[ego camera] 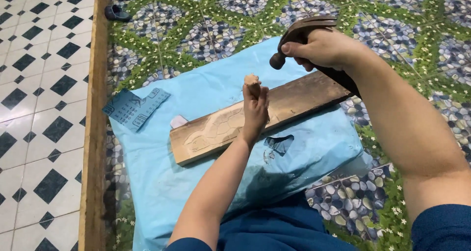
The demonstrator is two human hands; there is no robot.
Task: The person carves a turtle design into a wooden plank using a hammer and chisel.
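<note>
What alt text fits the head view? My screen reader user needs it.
A person's left hand holds a wooden-handled chisel upright on a carved wooden plank, while the right hand raises a hammer above it. The plank lies on a light blue sheet over patterned flooring.

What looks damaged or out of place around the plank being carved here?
The light blue plastic sheet under the wooden plank has a ragged tear just below the plank, near the left hand. Little chips lie beside the hole. The right hand holds a hammer raised; nothing else stands out.
</note>
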